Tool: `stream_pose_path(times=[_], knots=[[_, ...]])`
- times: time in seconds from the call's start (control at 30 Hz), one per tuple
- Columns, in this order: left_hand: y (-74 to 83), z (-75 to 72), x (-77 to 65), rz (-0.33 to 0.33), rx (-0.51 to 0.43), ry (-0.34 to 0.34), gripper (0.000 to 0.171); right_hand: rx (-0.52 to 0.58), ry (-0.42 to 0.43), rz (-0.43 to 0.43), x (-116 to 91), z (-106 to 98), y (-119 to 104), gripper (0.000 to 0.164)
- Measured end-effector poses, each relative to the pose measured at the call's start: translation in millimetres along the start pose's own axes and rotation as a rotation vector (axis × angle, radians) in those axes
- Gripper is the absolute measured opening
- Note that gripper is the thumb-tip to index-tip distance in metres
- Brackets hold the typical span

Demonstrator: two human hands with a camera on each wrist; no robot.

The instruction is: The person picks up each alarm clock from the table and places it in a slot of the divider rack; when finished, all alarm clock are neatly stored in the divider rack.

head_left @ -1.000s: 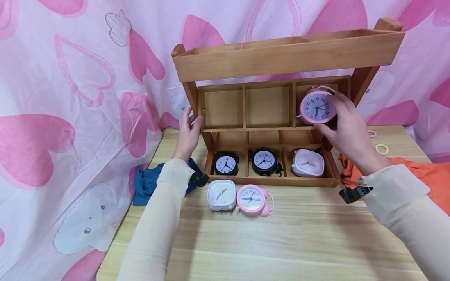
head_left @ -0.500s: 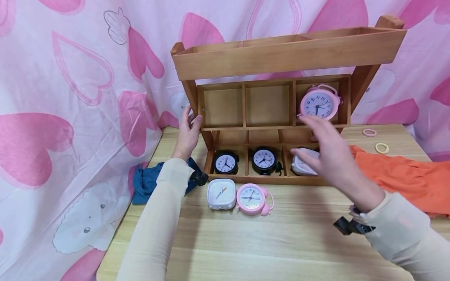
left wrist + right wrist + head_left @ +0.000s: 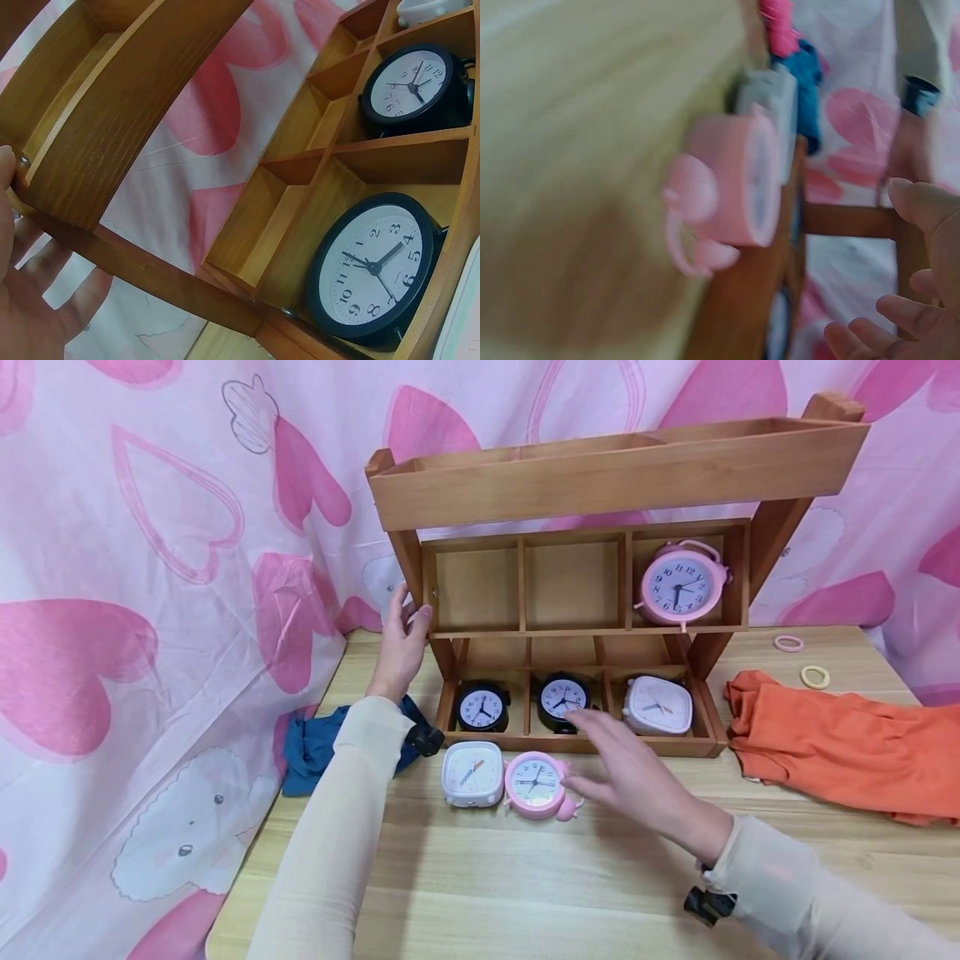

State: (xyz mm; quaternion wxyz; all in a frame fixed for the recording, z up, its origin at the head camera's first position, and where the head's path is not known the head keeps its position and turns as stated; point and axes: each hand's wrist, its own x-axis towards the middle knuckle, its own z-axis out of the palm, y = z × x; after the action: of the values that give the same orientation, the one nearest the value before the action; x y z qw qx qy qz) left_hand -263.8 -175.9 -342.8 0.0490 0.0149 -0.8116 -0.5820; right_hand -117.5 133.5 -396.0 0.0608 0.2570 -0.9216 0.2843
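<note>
My left hand (image 3: pixel 401 647) grips the left post of the tiered wooden rack (image 3: pixel 615 489); in the left wrist view its fingers (image 3: pixel 82 300) pass behind the wood. Over the front of the rack, my right hand (image 3: pixel 637 777) reaches toward a pink twin-bell alarm clock (image 3: pixel 534 783) lying face up on the table. Its fingers are spread, holding nothing, and whether they touch the clock I cannot tell. Against that clock sits a white square clock (image 3: pixel 472 774). Another pink alarm clock (image 3: pixel 680 585) stands in the middle tier's right compartment.
In the bottom tier are two black round clocks (image 3: pixel 482 707) and a white square clock (image 3: pixel 658 705). Blue cloth (image 3: pixel 311 752) lies left, orange cloth (image 3: pixel 847 743) right. A pink ring (image 3: pixel 788 643) and a yellow ring (image 3: pixel 814 677) lie behind the orange cloth.
My right hand has let go of the pink alarm clock in the middle tier's right compartment and moved down and left toward the pink clock on the table. My left hand has stayed put.
</note>
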Motion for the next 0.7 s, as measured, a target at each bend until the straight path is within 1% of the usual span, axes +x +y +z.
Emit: stream_pose_path(times=[0.2,0.33,0.5,0.7], knots=[[0.0,-0.3,-0.5,0.001,-0.008,0.001,0.061,0.017,-0.081,0.022,-6,32,0,0.089],[-0.9,-0.3,-0.8,0.013,-0.008,0.000,0.062,0.034,-0.101,0.037,-8,48,0,0.090],[-1.6,-0.2,-0.6,0.029,-0.019,0.003,0.062,0.037,-0.106,0.031,-9,60,1,0.093],[-3.2,-0.2,0.5,0.026,-0.014,0.001,0.061,0.047,-0.150,0.045,-7,66,2,0.094]])
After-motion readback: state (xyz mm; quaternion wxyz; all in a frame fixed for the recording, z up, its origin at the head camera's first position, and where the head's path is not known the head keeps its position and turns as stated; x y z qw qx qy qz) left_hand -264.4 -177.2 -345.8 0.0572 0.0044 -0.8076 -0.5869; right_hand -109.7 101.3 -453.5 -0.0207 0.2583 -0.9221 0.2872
